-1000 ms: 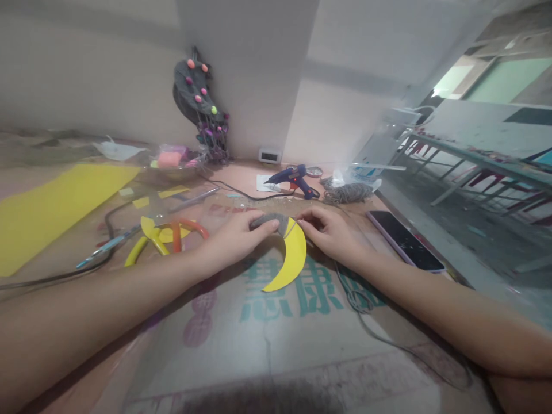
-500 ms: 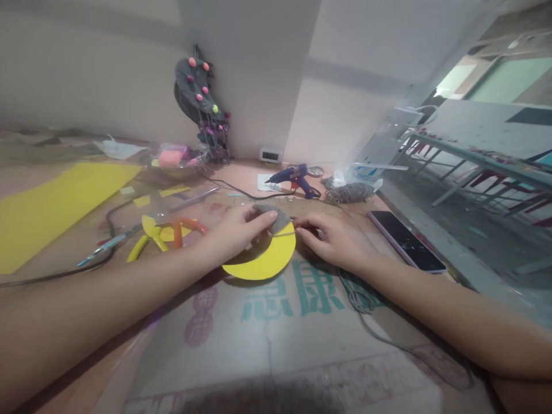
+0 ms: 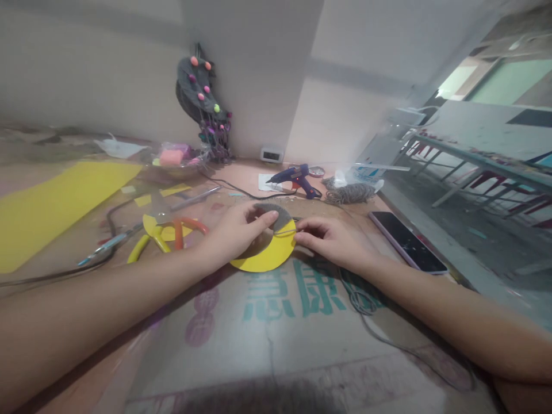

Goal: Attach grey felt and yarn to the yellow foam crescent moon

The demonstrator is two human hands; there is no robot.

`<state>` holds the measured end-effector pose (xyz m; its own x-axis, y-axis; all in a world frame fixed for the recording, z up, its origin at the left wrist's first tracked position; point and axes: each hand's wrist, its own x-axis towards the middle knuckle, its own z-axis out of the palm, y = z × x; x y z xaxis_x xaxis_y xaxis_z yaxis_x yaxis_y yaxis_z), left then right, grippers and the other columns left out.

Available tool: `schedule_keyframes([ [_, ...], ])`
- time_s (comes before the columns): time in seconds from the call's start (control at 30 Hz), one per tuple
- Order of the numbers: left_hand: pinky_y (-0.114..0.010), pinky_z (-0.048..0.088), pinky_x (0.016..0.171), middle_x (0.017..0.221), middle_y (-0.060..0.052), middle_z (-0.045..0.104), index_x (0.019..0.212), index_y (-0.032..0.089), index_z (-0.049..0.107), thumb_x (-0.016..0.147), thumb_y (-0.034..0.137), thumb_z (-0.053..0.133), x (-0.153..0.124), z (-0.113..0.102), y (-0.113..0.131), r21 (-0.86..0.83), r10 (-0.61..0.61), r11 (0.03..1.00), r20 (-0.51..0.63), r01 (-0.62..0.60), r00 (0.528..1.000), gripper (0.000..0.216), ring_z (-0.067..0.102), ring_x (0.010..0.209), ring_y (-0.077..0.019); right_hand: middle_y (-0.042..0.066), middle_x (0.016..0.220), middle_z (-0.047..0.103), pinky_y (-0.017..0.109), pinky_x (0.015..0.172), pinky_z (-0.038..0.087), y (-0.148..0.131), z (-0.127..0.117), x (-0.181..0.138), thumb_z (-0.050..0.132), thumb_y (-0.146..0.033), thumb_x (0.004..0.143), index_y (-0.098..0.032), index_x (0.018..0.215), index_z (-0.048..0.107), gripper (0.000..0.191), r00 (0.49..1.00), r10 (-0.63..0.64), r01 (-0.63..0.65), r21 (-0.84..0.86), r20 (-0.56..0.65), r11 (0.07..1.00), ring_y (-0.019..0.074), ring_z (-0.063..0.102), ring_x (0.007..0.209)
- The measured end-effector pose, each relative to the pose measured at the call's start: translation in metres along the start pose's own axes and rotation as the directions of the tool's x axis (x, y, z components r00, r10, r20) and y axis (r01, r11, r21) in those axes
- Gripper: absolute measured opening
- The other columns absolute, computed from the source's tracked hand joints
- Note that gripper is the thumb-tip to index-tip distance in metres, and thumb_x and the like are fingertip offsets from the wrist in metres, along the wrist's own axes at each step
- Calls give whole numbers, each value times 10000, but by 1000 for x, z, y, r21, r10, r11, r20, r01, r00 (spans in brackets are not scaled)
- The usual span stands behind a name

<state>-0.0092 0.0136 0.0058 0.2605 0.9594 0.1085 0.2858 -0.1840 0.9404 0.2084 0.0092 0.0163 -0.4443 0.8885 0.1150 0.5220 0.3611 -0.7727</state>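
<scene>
A yellow card crescent [image 3: 268,257], its upper end wrapped in grey yarn [image 3: 282,217], is held above the cardboard. My left hand [image 3: 248,227] is closed on the wrapped part, thumb on top and fingers beneath. At the crescent's right edge, my right hand [image 3: 321,233] pinches the loose grey yarn strand, which crosses the yellow face. From there the strand trails down to a loose loop [image 3: 361,302] beside my right forearm. The fingertips of my right hand are close to the card; whether they touch it I cannot tell.
A blue glue gun [image 3: 293,177] stands behind, near a grey yarn skein [image 3: 350,192]. Scissors with orange and yellow handles [image 3: 179,227] and yellow card [image 3: 56,210] lie left. A phone [image 3: 407,241] lies right. A decorated grey crescent [image 3: 196,92] leans on the wall.
The yellow crescent has tilted and shifted slightly up and right in my left hand. My right hand has stayed near its edge, its fingers slightly more spread above the pinch.
</scene>
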Motion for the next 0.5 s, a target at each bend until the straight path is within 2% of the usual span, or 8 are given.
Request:
schedule_keyframes([
  [0.07, -228, 319, 432, 502, 51, 527, 948, 187, 638, 855, 521, 563, -1, 0, -1, -9, -16, 1000, 12, 16, 1000, 354, 457, 431, -106, 29, 806, 693, 270, 680, 466, -1, 1, -1, 611, -371, 840, -179, 827, 674, 202, 999, -34, 35, -75, 19, 997, 146, 595, 724],
  [0.23, -219, 280, 400, 386, 56, 467, 787, 183, 638, 857, 530, 544, -3, -1, 1, 87, -58, 995, 48, 54, 997, 366, 433, 371, -105, 4, 673, 620, 240, 584, 415, -2, 4, -3, 567, -362, 866, -182, 743, 616, 224, 996, -82, 85, -163, 24, 983, 123, 534, 624],
  [0.37, -206, 299, 368, 374, 48, 520, 903, 180, 634, 872, 538, 509, -2, -1, 2, 52, -131, 991, 112, 126, 985, 381, 446, 330, -113, 3, 686, 628, 240, 591, 402, -1, 4, -3, 560, -348, 871, -188, 762, 634, 207, 994, -108, 99, -216, -29, 971, 121, 531, 620],
  [0.5, -225, 415, 400, 451, 1, 620, 925, 163, 574, 892, 498, 493, -3, 2, 3, -37, -177, 982, 177, 186, 968, 346, 545, 374, -140, 5, 709, 650, 246, 616, 405, 3, 3, -2, 557, -340, 878, -189, 776, 651, 205, 993, -105, 88, -249, -56, 964, 121, 540, 622],
])
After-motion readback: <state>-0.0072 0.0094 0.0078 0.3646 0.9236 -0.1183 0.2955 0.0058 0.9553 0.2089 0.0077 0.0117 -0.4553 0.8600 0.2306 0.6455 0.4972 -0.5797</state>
